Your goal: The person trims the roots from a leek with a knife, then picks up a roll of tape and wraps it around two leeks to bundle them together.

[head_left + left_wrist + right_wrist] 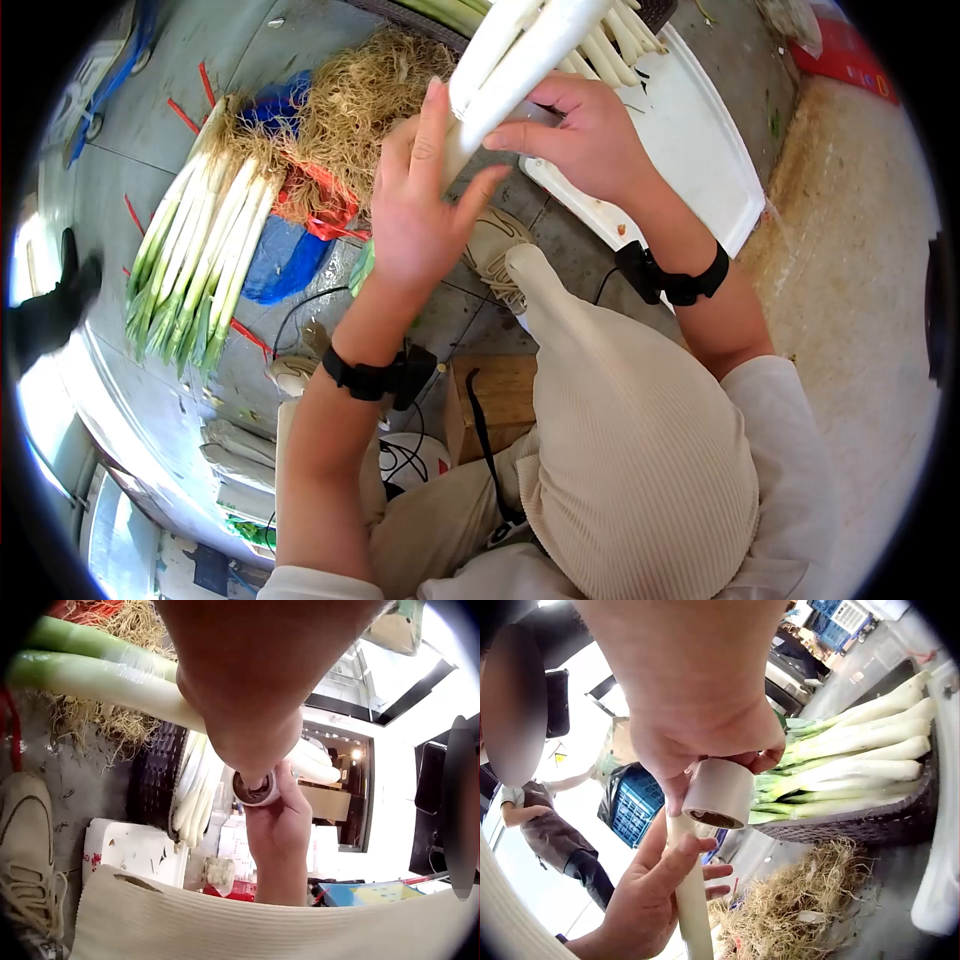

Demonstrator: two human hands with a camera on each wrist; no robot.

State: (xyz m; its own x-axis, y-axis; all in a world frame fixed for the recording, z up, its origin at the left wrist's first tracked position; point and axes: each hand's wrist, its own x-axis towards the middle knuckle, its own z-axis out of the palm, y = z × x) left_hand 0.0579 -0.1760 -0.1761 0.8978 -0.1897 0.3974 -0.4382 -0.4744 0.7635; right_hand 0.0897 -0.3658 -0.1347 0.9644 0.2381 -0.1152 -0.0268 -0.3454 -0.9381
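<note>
Two thick white leeks slant across the head view in front of the person. The left hand holds them from the side, with its index finger stretched along them and its thumb standing out. In the right wrist view this left hand has its thumb over a leek stem and its other fingers behind it. A roll of tape is gripped by the right hand, close against the stem. In the left wrist view, clear tape shines around the leeks near their green part.
A bundle of leeks lies on the floor at left, beside a root heap and blue plastic. A dark basket holds more leeks. The white tray lies at right; another person stands beyond.
</note>
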